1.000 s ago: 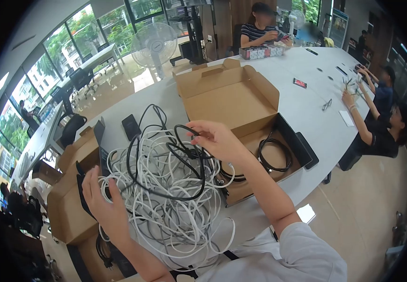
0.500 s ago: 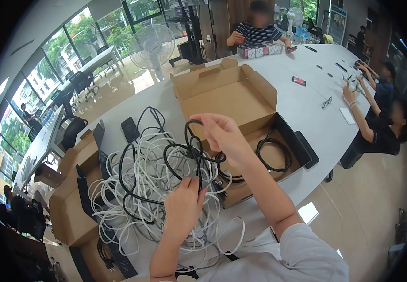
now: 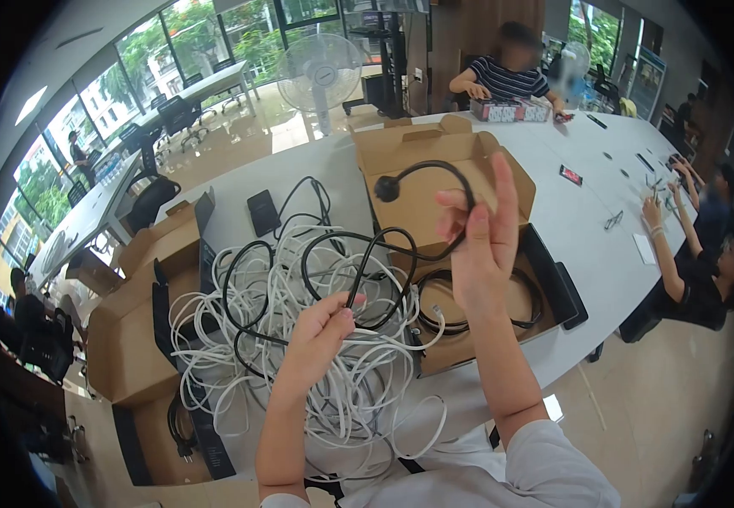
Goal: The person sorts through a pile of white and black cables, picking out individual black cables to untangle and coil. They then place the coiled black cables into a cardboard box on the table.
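Above white cables (image 3: 346, 405), the closed left hand (image 3: 316, 332) and pinching right hand (image 3: 484, 254) hold black cable (image 3: 431, 164); box print (image 3: 509, 111) blurs.

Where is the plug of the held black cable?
In the head view, the plug is left of the right hand, in front of the right box's lid.

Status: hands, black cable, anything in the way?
Left hand gripping black cable; right hand holding it nearer the plug. Plug free, in the air. White cable tangle underneath; black cable's loops lie across it.
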{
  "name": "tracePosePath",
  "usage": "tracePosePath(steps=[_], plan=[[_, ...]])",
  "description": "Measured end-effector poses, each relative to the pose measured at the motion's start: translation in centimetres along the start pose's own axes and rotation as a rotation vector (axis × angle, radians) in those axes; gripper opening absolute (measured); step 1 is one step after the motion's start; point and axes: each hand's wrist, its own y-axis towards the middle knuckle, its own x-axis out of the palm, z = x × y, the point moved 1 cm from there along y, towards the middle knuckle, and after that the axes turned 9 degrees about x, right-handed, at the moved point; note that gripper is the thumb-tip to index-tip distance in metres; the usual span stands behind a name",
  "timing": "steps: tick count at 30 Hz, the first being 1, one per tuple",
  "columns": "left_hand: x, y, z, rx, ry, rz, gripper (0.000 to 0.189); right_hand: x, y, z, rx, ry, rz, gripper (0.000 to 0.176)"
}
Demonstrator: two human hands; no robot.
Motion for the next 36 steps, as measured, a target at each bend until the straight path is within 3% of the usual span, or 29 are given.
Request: tracePosePath(steps=[11,17,24,28,33,36], plan=[[-4.6,-2.0,3.5,0.238,-0.353,0.243,0.029,0.0,-0.3,-1.0,0.061,0.037,0.081,0.049],[-4.9,-1.3,3.1,0.236,-0.486,0.341,0.03,0.9,-1.5,-1.3,0.003,-0.024,-0.073,0.045],[-4.9,-1.4,3.0,0.235,-0.506,0.283,0.034,2.0,-2.6,-1.1,0.004,-0.156,-0.18,0.037],[-4.7,-1.4,2.8,0.217,-0.45,0.279,0.034,2.3,-3.2,-1.4,-0.102,-0.118,-0.125,0.036],[-4.2,-1.2,2.7,0.212,-0.42,0.239,0.035,2.5,-3.5,-1.9,-0.165,-0.118,-0.264,0.031],[-3.9,-1.6,2.9,0.258,-0.374,0.19,0.038,3.4,-3.2,-1.4,0.083,-0.245,-0.331,0.026]])
